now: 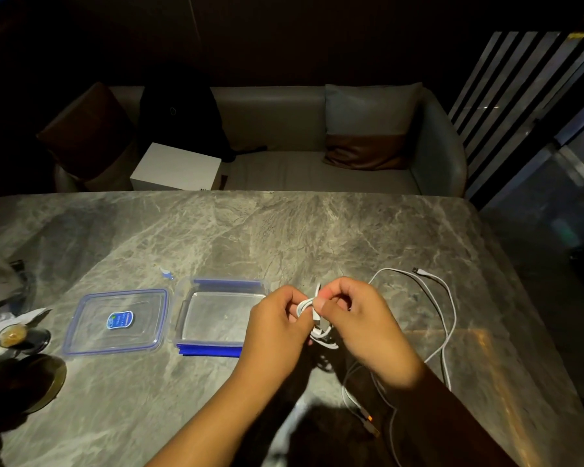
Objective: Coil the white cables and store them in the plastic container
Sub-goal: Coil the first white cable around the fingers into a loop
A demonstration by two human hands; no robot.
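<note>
Both my hands hold a small coiled white cable above the marble table. My left hand grips the coil from the left. My right hand pinches it from the right with thumb and fingers. The coil's loops hang out below the hands. A second white cable lies loose on the table to the right, its plug end at the far right. The open clear plastic container with blue clips stands just left of my left hand, with nothing in it.
The container's lid with a blue label lies flat to the left of the container. A small cup on a saucer and a dark dish sit at the left edge. Beyond the table stands a sofa with a white box.
</note>
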